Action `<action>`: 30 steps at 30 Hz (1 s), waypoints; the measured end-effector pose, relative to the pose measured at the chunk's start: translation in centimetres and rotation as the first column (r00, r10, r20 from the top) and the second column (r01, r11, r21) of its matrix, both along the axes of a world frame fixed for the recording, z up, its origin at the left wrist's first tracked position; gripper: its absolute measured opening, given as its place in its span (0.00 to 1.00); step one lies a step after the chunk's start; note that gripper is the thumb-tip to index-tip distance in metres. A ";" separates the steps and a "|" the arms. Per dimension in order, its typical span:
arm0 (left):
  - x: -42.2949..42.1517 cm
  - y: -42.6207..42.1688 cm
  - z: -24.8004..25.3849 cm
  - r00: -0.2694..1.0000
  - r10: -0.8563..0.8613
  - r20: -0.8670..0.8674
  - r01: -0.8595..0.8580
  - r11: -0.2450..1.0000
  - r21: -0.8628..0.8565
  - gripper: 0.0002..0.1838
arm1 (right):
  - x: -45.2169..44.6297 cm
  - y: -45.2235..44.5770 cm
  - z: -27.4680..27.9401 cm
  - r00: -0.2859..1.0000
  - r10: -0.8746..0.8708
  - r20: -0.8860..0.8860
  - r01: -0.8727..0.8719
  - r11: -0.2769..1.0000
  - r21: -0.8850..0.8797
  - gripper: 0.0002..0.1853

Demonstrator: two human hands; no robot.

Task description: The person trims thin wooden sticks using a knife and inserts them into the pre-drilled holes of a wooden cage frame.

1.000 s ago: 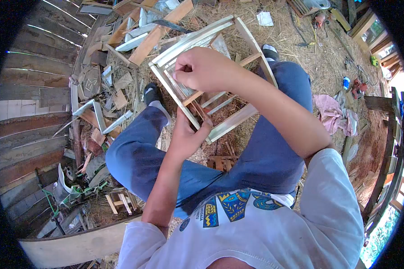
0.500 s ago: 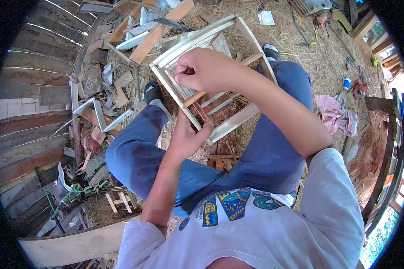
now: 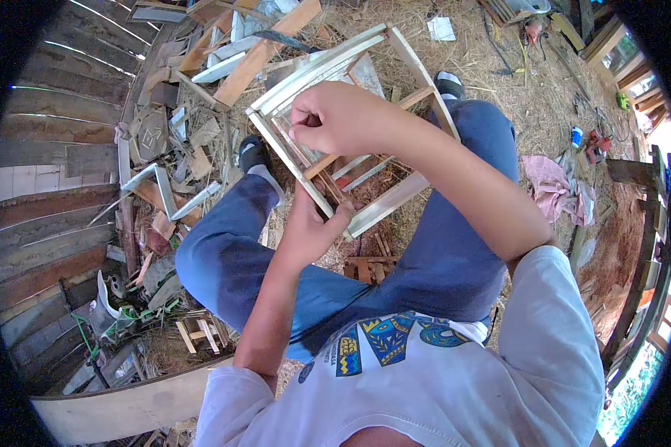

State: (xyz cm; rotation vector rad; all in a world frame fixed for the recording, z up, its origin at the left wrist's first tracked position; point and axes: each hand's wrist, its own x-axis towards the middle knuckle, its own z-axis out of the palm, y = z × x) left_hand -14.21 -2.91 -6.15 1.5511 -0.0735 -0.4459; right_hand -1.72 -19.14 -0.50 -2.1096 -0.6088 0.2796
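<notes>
A pale wooden frame [image 3: 389, 204] with slats and crosspieces inside it sits tilted between my knees. Near its lower-left corner, my left hand [image 3: 311, 229] grips the side rail, thumb on the near side and fingers partly hidden behind the wood. Above the frame's left part, my right hand [image 3: 334, 119] is curled into a closed fist or pinch. Whatever it holds, if anything, is hidden by the fingers. My right forearm crosses over the frame and covers part of its inside.
Scrap boards and a long plank [image 3: 265, 56] lie piled at the upper left, by a plank wall [image 3: 52, 164]. A pink cloth [image 3: 548, 182] lies on the straw-strewn ground to the right. A small slatted wooden piece [image 3: 199, 335] stands at lower left.
The frame has shifted very slightly to the left. Both hands keep nearly the same place and grip.
</notes>
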 end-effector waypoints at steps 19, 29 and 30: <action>0.0 0.3 0.5 0.991 -0.055 0.119 0.034 0.985 0.169 0.37 | 0.1 0.0 0.1 0.989 0.083 -0.120 -0.084 0.996 -0.007 0.11; 0.0 0.2 0.0 0.995 -0.022 0.096 0.013 0.996 0.093 0.37 | 0.1 0.1 0.0 0.995 0.026 -0.097 -0.029 0.999 -0.023 0.14; 0.0 0.3 0.0 0.995 -0.023 0.095 0.013 0.995 0.095 0.37 | 0.1 0.1 0.1 0.994 0.029 -0.103 -0.032 0.999 -0.026 0.14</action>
